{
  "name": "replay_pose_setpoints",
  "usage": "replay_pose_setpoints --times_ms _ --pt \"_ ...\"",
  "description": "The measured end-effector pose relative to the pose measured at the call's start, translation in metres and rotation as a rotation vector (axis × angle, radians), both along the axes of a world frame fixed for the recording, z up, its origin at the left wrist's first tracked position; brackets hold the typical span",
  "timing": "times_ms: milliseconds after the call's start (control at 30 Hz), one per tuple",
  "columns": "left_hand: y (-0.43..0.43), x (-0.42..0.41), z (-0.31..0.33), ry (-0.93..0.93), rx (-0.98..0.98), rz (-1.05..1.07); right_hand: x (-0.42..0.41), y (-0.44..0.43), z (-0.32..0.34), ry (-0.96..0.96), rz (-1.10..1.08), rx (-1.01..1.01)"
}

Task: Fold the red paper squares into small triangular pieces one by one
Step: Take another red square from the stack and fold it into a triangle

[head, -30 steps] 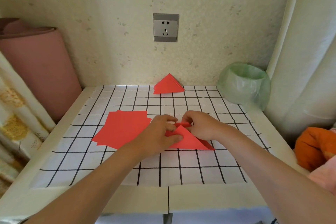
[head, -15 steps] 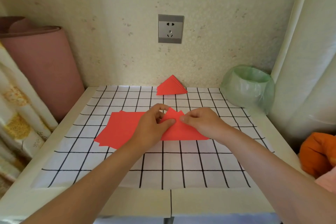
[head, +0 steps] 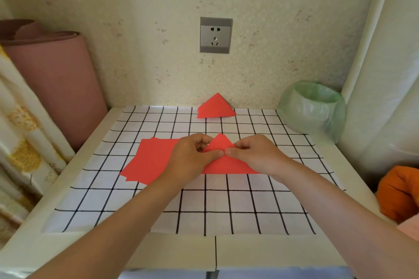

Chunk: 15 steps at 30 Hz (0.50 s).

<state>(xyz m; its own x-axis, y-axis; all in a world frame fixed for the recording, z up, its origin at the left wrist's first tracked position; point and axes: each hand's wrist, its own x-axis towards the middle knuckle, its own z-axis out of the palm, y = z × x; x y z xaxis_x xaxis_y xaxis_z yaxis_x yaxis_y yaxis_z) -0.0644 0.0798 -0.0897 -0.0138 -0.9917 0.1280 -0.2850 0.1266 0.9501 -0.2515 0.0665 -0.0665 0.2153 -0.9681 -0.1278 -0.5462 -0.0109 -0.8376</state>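
Left hand (head: 192, 157) and right hand (head: 255, 154) are both pinching the red paper triangle (head: 226, 164) near its middle, fingers (head: 214, 154) clamped on it, thumb tips touching. The triangle is lying on the table (head: 170, 251), just right of the red squares stack (head: 152, 158).

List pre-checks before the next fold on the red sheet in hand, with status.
1. The left hand pinches the sheet being folded: ok.
2. The right hand pinches it too, with the thumbs meeting at the centre: ok.
3. Folded edges are aligned: cannot tell, because the hands cover them.
4. The sheet's near edge lies flat on the grid mat: ok.
5. The stack of unfolded squares is squared up: not ok, its corners are fanned.
6. The pile of finished triangles sits by the wall, apart from the work area: ok.
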Motion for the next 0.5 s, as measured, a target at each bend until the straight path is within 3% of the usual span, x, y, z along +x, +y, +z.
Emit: replay_pose_setpoints --times_ms 333,500 --pt "0.002 -0.002 0.000 -0.031 0.027 -0.082 -0.006 -0.001 0.002 -0.113 0.025 0.022" --pt "0.002 -0.004 -0.005 -0.151 -0.056 -0.111 0.004 0.004 -0.002 0.212 0.135 -0.151"
